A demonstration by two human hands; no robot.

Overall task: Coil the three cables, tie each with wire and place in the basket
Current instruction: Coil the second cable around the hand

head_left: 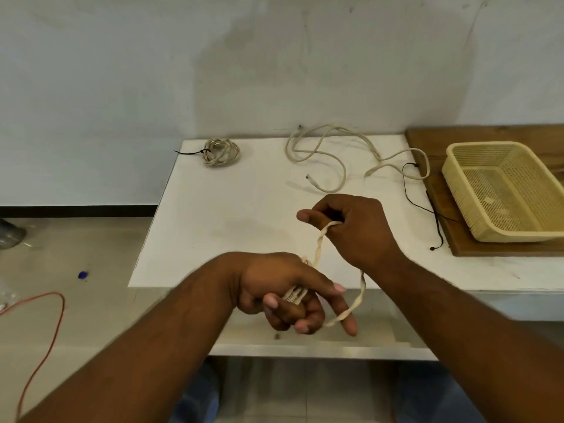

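Note:
My left hand [283,291] is closed over a small bundle of flat cream cable [345,312] at the table's near edge, with the index finger stretched out. A twisted length of that cable runs up to my right hand [351,227], which pinches it above the table. At the back left of the table lies a coiled cable [221,152] bound with a black tie. A loose cream cable [332,154] sprawls at the back middle. The yellow mesh basket [464,190] stands at the right with nothing in it.
A thin black wire [410,190] trails from the loose cable toward the wooden board [439,190] that carries the basket. The white table [232,209] meets the wall. A red cord [48,325] and a small blue object [83,274] lie on the floor at left.

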